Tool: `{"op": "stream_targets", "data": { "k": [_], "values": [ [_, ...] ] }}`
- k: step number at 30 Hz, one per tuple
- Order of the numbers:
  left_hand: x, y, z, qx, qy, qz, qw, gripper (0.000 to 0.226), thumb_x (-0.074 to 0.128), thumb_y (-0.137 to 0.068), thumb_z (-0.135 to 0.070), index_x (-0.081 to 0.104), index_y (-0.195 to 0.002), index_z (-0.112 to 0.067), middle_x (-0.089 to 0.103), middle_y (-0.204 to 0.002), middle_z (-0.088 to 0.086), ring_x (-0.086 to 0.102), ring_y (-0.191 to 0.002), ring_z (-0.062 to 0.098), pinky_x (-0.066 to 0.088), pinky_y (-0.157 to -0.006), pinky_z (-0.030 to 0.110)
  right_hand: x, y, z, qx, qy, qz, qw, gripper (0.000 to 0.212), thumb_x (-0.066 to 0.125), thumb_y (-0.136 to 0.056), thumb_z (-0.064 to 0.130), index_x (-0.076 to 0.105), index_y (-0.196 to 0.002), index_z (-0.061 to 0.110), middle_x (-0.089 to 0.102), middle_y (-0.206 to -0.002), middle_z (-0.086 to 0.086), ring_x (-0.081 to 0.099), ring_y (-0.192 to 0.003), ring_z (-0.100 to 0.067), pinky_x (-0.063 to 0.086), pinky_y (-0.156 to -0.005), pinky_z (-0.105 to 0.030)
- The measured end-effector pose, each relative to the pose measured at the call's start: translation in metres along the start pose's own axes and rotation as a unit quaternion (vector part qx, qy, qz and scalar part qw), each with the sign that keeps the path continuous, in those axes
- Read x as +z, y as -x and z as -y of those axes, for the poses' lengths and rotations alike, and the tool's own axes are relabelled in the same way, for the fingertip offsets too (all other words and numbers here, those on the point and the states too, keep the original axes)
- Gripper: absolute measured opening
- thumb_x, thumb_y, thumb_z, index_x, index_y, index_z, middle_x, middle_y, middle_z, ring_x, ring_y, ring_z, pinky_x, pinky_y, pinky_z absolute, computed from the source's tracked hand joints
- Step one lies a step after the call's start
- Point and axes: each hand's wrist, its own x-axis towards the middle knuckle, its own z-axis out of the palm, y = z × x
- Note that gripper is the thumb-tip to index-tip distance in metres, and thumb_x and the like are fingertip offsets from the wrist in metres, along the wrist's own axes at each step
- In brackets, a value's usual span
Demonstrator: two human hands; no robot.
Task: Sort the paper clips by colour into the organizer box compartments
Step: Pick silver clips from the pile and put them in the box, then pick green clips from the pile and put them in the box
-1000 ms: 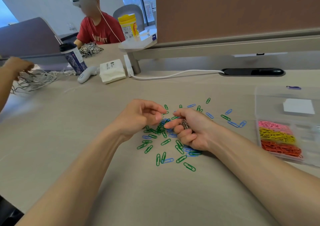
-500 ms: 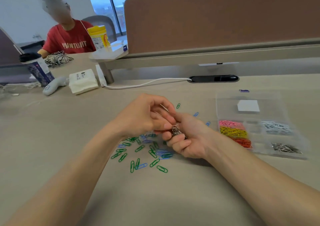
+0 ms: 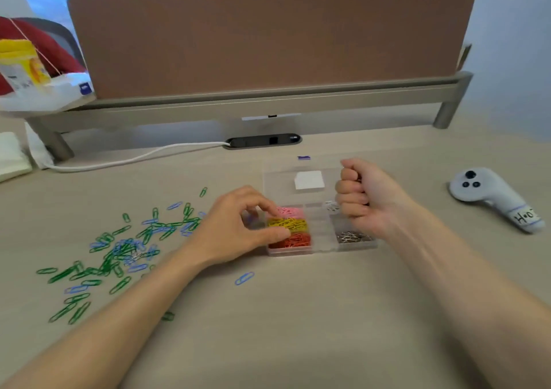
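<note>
The clear organizer box lies mid-table, with pink, yellow and red clips in its left column. White clips and silver clips fill its right column. My left hand grips the box's left edge between thumb and fingers. My right hand hovers as a closed fist over the right column, and what it holds is hidden. Green and blue clips lie scattered to the left. One blue clip lies alone in front of the box.
The box's open lid, with a white label, lies flat behind it. A grey controller rests at the right. A white cable runs to a desk port below the brown divider. A yellow canister stands far left.
Both hands left the clip pile and moved right to the box. My right hand, which held silver clips, is now a fist over the right column. My left hand took the box's edge.
</note>
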Motion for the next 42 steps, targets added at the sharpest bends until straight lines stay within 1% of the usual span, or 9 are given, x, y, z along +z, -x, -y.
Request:
{"op": "stream_targets", "data": {
  "k": [3, 8, 13, 16, 20, 23, 29, 34, 42],
  "values": [
    [0.011, 0.003, 0.006, 0.031, -0.014, 0.014, 0.999, 0.043, 0.077, -0.061, -0.064, 0.072, -0.088, -0.030, 0.062, -0.094, -0.015, 0.061, -0.086, 0.009, 0.047, -0.075, 0.018, -0.019, -0.007, -0.001, -0.078, 0.045, -0.053, 0.995, 0.040, 0.045, -0.098, 0.027, 0.034, -0.060, 0.023, 0.019, -0.045, 0.008, 0.013, -0.031, -0.006, 0.009, -0.027, -0.013],
    [0.015, 0.006, 0.009, 0.044, 0.004, -0.005, 0.999, 0.038, 0.080, -0.062, -0.059, 0.072, -0.083, -0.029, 0.064, -0.091, -0.013, 0.064, -0.084, 0.012, 0.050, -0.076, 0.022, -0.019, -0.008, -0.020, -0.170, 0.136, -0.094, 0.971, 0.042, 0.044, -0.100, 0.024, 0.035, -0.060, 0.020, 0.022, -0.046, 0.005, 0.013, -0.037, -0.010, 0.009, -0.034, -0.017],
    [0.017, 0.007, 0.008, 0.047, 0.006, -0.014, 0.999, 0.036, 0.080, -0.062, -0.059, 0.071, -0.083, -0.030, 0.063, -0.091, -0.014, 0.064, -0.084, 0.013, 0.051, -0.075, 0.025, -0.019, -0.011, -0.031, -0.253, 0.217, -0.138, 0.933, 0.045, 0.045, -0.101, 0.027, 0.039, -0.057, 0.019, 0.028, -0.045, 0.004, 0.018, -0.040, -0.012, 0.015, -0.039, -0.021],
    [0.017, 0.007, 0.009, 0.045, 0.011, -0.013, 0.999, 0.038, 0.080, -0.062, -0.059, 0.071, -0.083, -0.029, 0.064, -0.091, -0.013, 0.064, -0.084, 0.014, 0.052, -0.076, 0.027, -0.020, -0.013, -0.037, -0.289, 0.274, -0.144, 0.906, 0.047, 0.046, -0.100, 0.030, 0.044, -0.055, 0.016, 0.034, -0.050, -0.003, 0.025, -0.041, -0.015, 0.021, -0.044, -0.026],
    [0.017, 0.008, 0.009, 0.051, 0.011, -0.013, 0.999, 0.036, 0.082, -0.063, -0.056, 0.072, -0.084, -0.028, 0.064, -0.091, -0.012, 0.063, -0.084, 0.014, 0.051, -0.075, 0.027, -0.021, -0.011, -0.040, -0.297, 0.273, -0.133, 0.906, 0.048, 0.046, -0.102, 0.028, 0.050, -0.057, 0.012, 0.041, -0.047, -0.004, 0.036, -0.034, -0.016, 0.035, -0.041, -0.029],
    [0.017, 0.008, 0.009, 0.053, 0.010, -0.012, 0.998, 0.037, 0.082, -0.064, -0.055, 0.072, -0.084, -0.027, 0.064, -0.091, -0.011, 0.063, -0.083, 0.013, 0.051, -0.075, 0.026, -0.020, -0.009, -0.039, -0.286, 0.253, -0.120, 0.916, 0.049, 0.046, -0.103, 0.028, 0.052, -0.058, 0.010, 0.044, -0.045, -0.001, 0.041, -0.034, -0.014, 0.044, -0.046, -0.033],
    [0.017, 0.008, 0.011, 0.043, 0.023, -0.012, 0.999, 0.038, 0.079, -0.063, -0.058, 0.071, -0.084, -0.028, 0.063, -0.090, -0.012, 0.062, -0.081, 0.013, 0.051, -0.074, 0.028, -0.017, -0.005, -0.038, -0.273, 0.220, -0.103, 0.931, 0.051, 0.045, -0.103, 0.027, 0.054, -0.057, 0.008, 0.048, -0.045, -0.002, 0.043, -0.036, -0.017, 0.053, -0.055, -0.039],
    [0.016, 0.008, 0.011, 0.044, 0.022, -0.011, 0.999, 0.038, 0.079, -0.063, -0.057, 0.071, -0.084, -0.027, 0.063, -0.091, -0.011, 0.062, -0.081, 0.013, 0.051, -0.074, 0.028, -0.018, -0.005, -0.039, -0.289, 0.222, -0.084, 0.927, 0.048, 0.044, -0.103, 0.025, 0.061, -0.063, 0.004, 0.054, -0.047, -0.009, 0.051, -0.040, -0.023, 0.051, -0.063, -0.044],
    [0.016, 0.008, 0.011, 0.048, 0.022, -0.014, 0.999, 0.038, 0.078, -0.063, -0.058, 0.071, -0.083, -0.027, 0.062, -0.090, -0.011, 0.062, -0.081, 0.015, 0.051, -0.073, 0.029, -0.020, -0.005, -0.040, -0.309, 0.247, -0.063, 0.916, 0.051, 0.042, -0.104, 0.024, 0.065, -0.063, 0.003, 0.058, -0.049, -0.012, 0.057, -0.046, -0.025, 0.047, -0.058, -0.033]
  ]
}}
